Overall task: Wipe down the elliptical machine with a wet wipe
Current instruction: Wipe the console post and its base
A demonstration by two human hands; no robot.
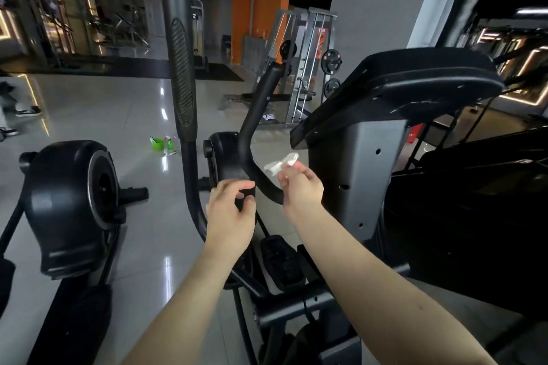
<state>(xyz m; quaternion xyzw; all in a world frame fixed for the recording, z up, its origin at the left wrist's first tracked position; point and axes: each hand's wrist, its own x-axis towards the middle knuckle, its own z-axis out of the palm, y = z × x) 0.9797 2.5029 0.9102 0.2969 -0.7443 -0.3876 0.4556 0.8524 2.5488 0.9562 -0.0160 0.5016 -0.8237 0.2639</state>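
Observation:
The elliptical machine (361, 163) stands right in front of me, with a grey column, a black console on top and a curved black handlebar (258, 115) rising at the centre. My right hand (299, 187) pinches a crumpled white wet wipe (280, 163) just right of the handlebar's lower bend. Just left of that bend hovers my left hand (229, 210), fingers curled and nothing visible in them. A tall black swing arm (181, 74) of the machine stands to the left.
Another machine's black flywheel housing (74, 204) sits at the left on the glossy tiled floor. A green bucket and a spray bottle (163, 145) stand on the floor behind. A weight rack (308, 68) is further back. Someone's shoes (26, 111) show at the far left.

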